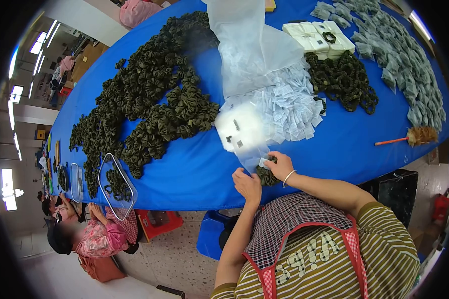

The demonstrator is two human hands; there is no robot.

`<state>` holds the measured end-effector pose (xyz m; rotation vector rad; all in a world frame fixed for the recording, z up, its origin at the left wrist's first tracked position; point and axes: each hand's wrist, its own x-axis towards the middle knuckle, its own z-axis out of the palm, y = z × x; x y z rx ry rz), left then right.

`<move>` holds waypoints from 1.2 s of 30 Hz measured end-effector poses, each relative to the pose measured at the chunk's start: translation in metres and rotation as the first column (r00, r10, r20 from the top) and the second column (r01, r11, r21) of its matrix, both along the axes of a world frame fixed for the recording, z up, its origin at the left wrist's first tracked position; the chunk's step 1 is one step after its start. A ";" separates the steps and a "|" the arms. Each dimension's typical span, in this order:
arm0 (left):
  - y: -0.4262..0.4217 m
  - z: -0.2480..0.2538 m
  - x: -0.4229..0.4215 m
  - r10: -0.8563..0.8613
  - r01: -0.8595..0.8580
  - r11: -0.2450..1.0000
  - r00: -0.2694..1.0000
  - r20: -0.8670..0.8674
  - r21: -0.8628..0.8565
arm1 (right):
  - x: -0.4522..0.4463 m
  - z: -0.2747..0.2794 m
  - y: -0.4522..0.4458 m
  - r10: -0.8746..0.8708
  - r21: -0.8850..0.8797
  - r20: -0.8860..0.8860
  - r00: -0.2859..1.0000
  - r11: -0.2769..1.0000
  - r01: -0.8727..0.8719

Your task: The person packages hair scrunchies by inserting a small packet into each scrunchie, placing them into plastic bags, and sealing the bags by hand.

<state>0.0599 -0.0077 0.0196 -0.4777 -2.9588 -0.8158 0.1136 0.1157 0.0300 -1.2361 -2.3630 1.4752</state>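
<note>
My left hand point(248, 185) is closed, its fingertips pinching the near edge of a clear plastic bag point(249, 158). At the bag's mouth, my right hand point(281, 166) has its fingers pressed together on a small white packet point(264, 162). Dark green scrunchies point(268, 177) lie bunched just under my right palm; whether that hand grips them too is hidden. Beyond both hands lies a stack of clear bags with black print point(242, 127). A heap of small white packets point(294, 107) spreads beside it, partly under a large translucent plastic sheet point(249, 45).
A large pile of dark green scrunchies point(154, 94) covers the blue table point(184, 192) to the left. White bundles point(314, 37), filled bags point(409, 70) and a red-handled brush point(421, 136) are on the right. A wire-rimmed basket point(129, 192) stands near a seated co-worker point(97, 234).
</note>
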 end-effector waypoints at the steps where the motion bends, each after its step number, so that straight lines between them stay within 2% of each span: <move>1: -0.001 -0.011 0.000 0.060 -0.079 0.994 0.973 0.224 0.077 | -0.004 -0.001 0.000 -0.018 0.014 -0.021 1.000 1.000 0.018; 2: -0.002 -0.016 0.000 0.097 -0.171 0.976 0.893 0.440 0.132 | -0.008 -0.001 0.001 -0.035 0.026 -0.043 0.998 0.999 0.036; 3: -0.003 -0.021 0.001 0.012 -0.147 0.959 0.875 0.484 0.243 | -0.011 -0.001 0.002 -0.053 0.037 -0.063 0.997 0.998 0.056; 6: 0.001 -0.011 0.003 -0.074 -0.067 0.954 0.894 0.443 0.293 | -0.014 0.002 0.005 0.098 0.138 0.005 0.995 0.986 -0.098; 9: 0.007 -0.012 0.008 -0.090 -0.107 0.935 0.851 0.518 0.339 | -0.014 -0.001 0.006 0.338 0.297 0.142 0.930 0.882 -0.366; 12: 0.007 -0.011 0.011 -0.090 -0.075 0.953 0.853 0.513 0.292 | -0.028 -0.005 0.007 0.026 0.110 0.123 0.992 0.993 -0.040; 13: 0.002 -0.023 0.010 -0.095 -0.006 0.977 0.883 0.459 0.214 | -0.031 -0.016 0.004 -0.074 0.065 0.134 0.988 0.996 0.066; 16: -0.002 -0.027 0.007 -0.139 -0.031 0.959 0.814 0.563 0.282 | -0.036 -0.012 0.004 0.025 -0.011 0.160 0.987 1.000 -0.024; 17: -0.003 -0.033 0.007 -0.201 -0.014 0.938 0.791 0.578 0.345 | -0.036 -0.010 0.003 0.182 0.043 0.170 0.969 0.981 -0.191; 19: -0.006 -0.047 0.007 -0.325 0.016 0.885 0.738 0.591 0.466 | -0.034 -0.004 0.000 0.470 0.147 0.212 0.857 0.852 -0.503; 22: -0.007 -0.041 0.007 -0.365 -0.003 0.846 0.726 0.583 0.533 | -0.046 0.011 0.001 0.467 0.094 0.258 0.846 0.859 -0.503; 23: -0.008 -0.034 0.005 -0.287 0.024 0.923 0.709 0.645 0.384 | -0.048 0.007 -0.001 0.429 0.150 0.231 0.873 0.871 -0.468; 25: -0.012 -0.032 0.000 -0.260 0.059 0.943 0.744 0.615 0.328 | -0.054 -0.006 -0.006 0.154 -0.032 0.029 0.988 0.988 -0.153; 26: -0.012 -0.032 -0.004 -0.248 0.073 0.951 0.762 0.599 0.301 | -0.057 -0.014 -0.008 -0.005 -0.147 -0.049 0.999 0.989 -0.003; 27: -0.013 -0.032 -0.006 -0.298 0.044 0.922 0.714 0.633 0.384 | -0.061 -0.023 -0.009 -0.218 -0.277 -0.048 0.975 0.941 0.197; 28: -0.015 -0.031 -0.010 -0.352 0.009 0.885 0.666 0.658 0.465 | -0.064 -0.031 -0.010 -0.382 -0.538 -0.070 0.921 0.792 0.288; 30: -0.009 -0.020 -0.020 -0.476 -0.067 0.788 0.563 0.676 0.611 | -0.061 -0.020 -0.011 -0.487 -0.637 -0.117 0.865 0.705 0.310; 31: -0.003 -0.012 -0.018 -0.493 -0.119 0.730 0.590 0.640 0.672 | -0.062 -0.013 -0.008 -0.496 -0.637 -0.155 0.855 0.711 0.297; 33: 0.007 -0.011 -0.022 -0.516 -0.092 0.769 0.494 0.700 0.632 | -0.056 0.006 -0.002 -0.514 -0.631 -0.214 0.831 0.722 0.284; 34: 0.011 -0.012 -0.022 -0.524 -0.076 0.787 0.441 0.728 0.612 | -0.054 0.009 0.001 -0.462 -0.493 -0.246 0.852 0.817 0.300; 35: 0.022 -0.014 -0.016 -0.554 -0.161 0.719 0.456 0.697 0.676 | -0.053 0.012 0.005 -0.406 -0.342 -0.269 0.873 0.888 0.307; 36: 0.028 -0.014 -0.014 -0.509 -0.135 0.778 0.437 0.741 0.614 | -0.053 0.013 0.008 -0.347 -0.183 -0.285 0.894 0.935 0.304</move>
